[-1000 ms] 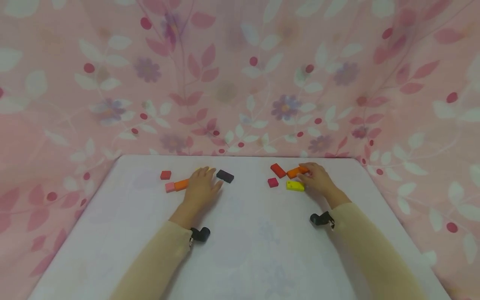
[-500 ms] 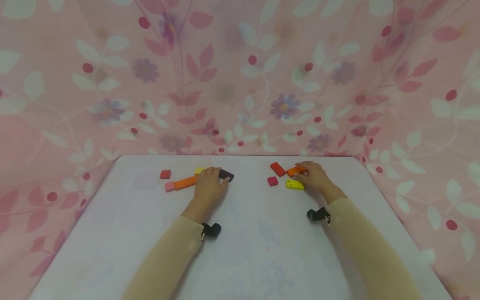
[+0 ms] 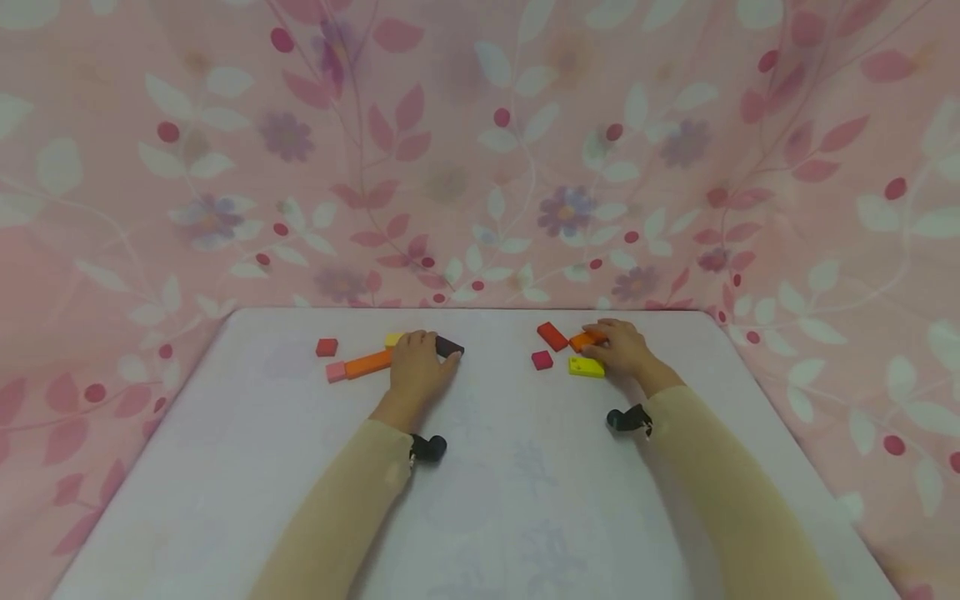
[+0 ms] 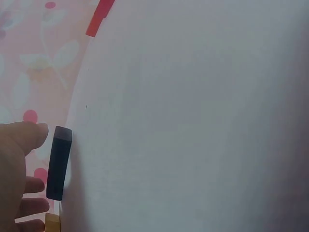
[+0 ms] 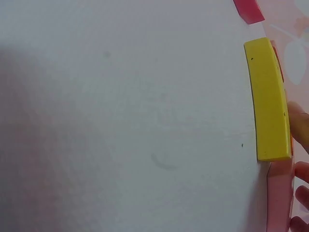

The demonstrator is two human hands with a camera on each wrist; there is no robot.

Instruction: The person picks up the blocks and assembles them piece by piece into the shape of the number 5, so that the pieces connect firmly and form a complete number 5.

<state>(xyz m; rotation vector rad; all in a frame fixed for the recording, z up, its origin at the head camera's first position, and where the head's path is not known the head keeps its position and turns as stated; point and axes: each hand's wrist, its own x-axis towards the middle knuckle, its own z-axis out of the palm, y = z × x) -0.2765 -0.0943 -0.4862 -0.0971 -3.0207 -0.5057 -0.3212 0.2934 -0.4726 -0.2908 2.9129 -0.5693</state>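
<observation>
In the head view, my left hand (image 3: 416, 367) reaches over the black block (image 3: 450, 346), covering part of it, with the thumb held apart on the right. The left wrist view shows a gap between the thumb and that black block (image 4: 59, 164). A yellow block (image 3: 393, 340) and a long orange block (image 3: 367, 364) lie left of this hand. My right hand (image 3: 626, 350) has thumb and fingers around an orange block (image 3: 585, 341), behind a bright yellow block (image 3: 586, 367). In the right wrist view a pink block (image 5: 279, 198) lies by the fingertips.
A red block (image 3: 327, 347) and a pink block (image 3: 336, 372) lie at the far left. A long red block (image 3: 552, 336) and a small crimson block (image 3: 542, 360) are left of my right hand. The white table (image 3: 480, 500) ends at a floral cloth (image 3: 480, 167).
My left hand has moved right, from over the long orange and yellow blocks to the black block, uncovering more of them. The right hand stays at its orange block, with only a slight shift.
</observation>
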